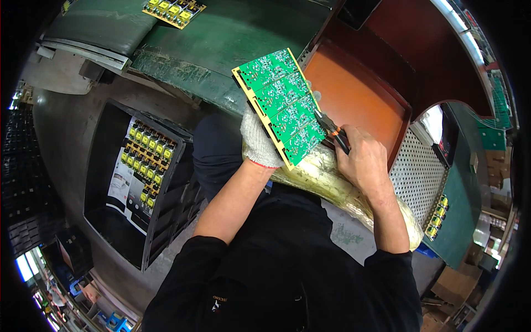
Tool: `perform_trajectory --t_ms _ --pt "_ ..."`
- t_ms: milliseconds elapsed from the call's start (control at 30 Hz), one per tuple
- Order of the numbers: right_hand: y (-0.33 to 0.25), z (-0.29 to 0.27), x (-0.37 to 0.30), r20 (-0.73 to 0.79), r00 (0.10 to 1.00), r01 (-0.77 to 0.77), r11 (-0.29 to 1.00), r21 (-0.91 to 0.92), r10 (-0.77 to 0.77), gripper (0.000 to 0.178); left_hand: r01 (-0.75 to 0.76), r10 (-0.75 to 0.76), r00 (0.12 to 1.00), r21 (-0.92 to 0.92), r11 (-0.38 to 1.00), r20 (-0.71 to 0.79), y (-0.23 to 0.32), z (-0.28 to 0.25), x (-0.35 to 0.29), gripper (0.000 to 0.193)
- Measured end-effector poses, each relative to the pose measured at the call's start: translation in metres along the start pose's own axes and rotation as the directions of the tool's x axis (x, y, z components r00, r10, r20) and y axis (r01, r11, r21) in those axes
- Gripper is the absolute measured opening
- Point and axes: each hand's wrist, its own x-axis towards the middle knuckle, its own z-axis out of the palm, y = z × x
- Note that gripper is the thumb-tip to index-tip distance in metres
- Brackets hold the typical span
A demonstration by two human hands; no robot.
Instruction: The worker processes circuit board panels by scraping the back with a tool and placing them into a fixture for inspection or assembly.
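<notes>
Circuit board [281, 108], long axis slanting down rightward, clasped by left hand [257, 138], right hand [363, 156] closed round pliers [333, 130]

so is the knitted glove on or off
On: the glove covers the left hand behind the circuit board, its red edge crossing the wrist.

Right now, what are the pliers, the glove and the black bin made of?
The pliers have greyish jaws, probably metal, and black-and-orange handles, coloured like plastic or rubber. The glove looks matte and knitted, maybe cotton, with a ribbed texture. The black bin is likely dull plastic, with moulded-looking ribs outside.
</notes>
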Motion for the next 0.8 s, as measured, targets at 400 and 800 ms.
perform_trajectory --t_ms 400,800 --pt "0.006 0.005 -0.002 0.011 1.000 0.003 0.999 -0.041 -0.003 0.028 0.001 -0.001 1.000 0.007 1.000 0.014 0.000 0.000 0.000 0.072" --pt "0.001 -0.001 0.007 -0.017 1.000 -0.003 1.000 0.003 0.003 0.021 0.003 -0.003 1.000 0.015 1.000 0.001 0.000 0.002 -0.001 0.068"
